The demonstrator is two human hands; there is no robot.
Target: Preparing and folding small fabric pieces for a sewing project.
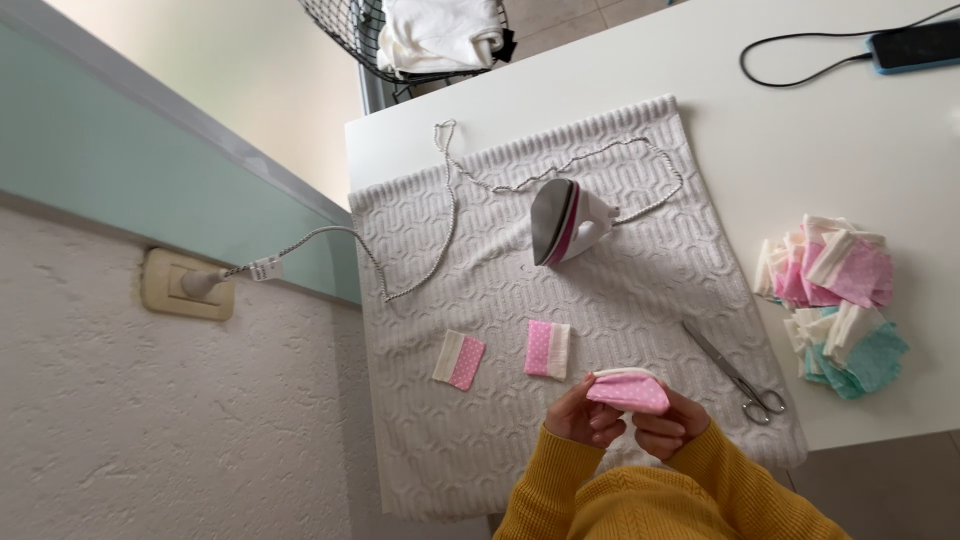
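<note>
Mustard-yellow knitted sleeves (pixel 640 500) cover both my arms at the bottom of the view, and just past the cuffs my two hands meet over the near edge of the table. Between them I hold a small folded piece of pink fabric with white dots (pixel 628 389), white along its upper fold. My left hand (pixel 585 415) pinches its left end with fingers curled under, and my right hand (pixel 668 422) grips the right end the same way, so both are closed on the cloth and it sits lifted a little above the surface.

Under my hands lies a white textured knitted towel (pixel 480 440) spread on the white table (pixel 850 150). On it, just beyond my left hand, rests a flat pink-dotted and white rectangular patch (pixel 547 349), and further left a second patch of the same kind (pixel 459 360), slightly tilted. Near my right hand a pair of metal scissors (pixel 737 374) lies diagonally on the towel's right side. Further away a small white and pink iron (pixel 566 221) stands on its heel, its braided cord (pixel 440 215) looping over the towel and running to a beige wall socket (pixel 186 285).

Off the towel to the right sits a heap of pink, white and turquoise fabric pieces (pixel 835 305). At the far corner lies a blue phone (pixel 915 45) with a black cable (pixel 800 60).
</note>
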